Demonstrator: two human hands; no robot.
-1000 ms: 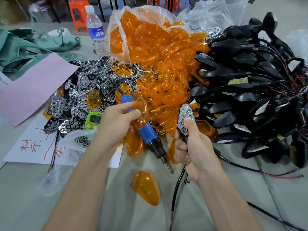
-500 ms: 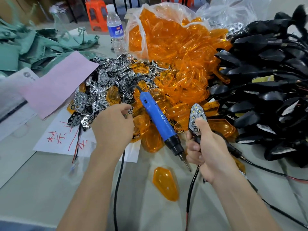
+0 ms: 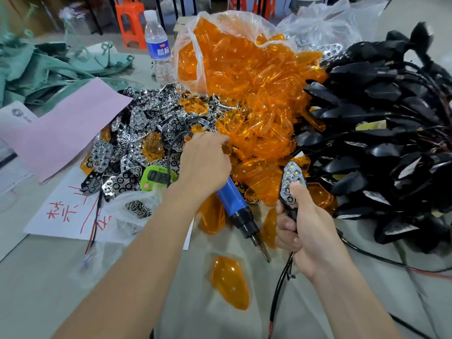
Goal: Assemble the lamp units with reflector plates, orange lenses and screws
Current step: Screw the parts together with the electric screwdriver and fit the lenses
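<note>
Head view: the right hand (image 3: pixel 308 231) sits at 4 o'clock from centre, its grip closed round the black stem of a lamp unit (image 3: pixel 291 177), with the thumb pressed on the lower end of the unit's silver face. At 10 o'clock from it, the left hand (image 3: pixel 205 165) lies knuckles-up at the edge of the orange lenses (image 3: pixel 256 113). Its fingers curl out of sight, so I cannot tell what that grip holds. A blue screwdriver (image 3: pixel 234 199) juts from under it toward 5 o'clock, tip down near the counter (image 3: pixel 49 277). One loose lens (image 3: pixel 230 282) lies at 6 o'clock, reflector plates (image 3: pixel 137 143) heap at 9, bagged screws (image 3: pixel 138 209) at 8
</note>
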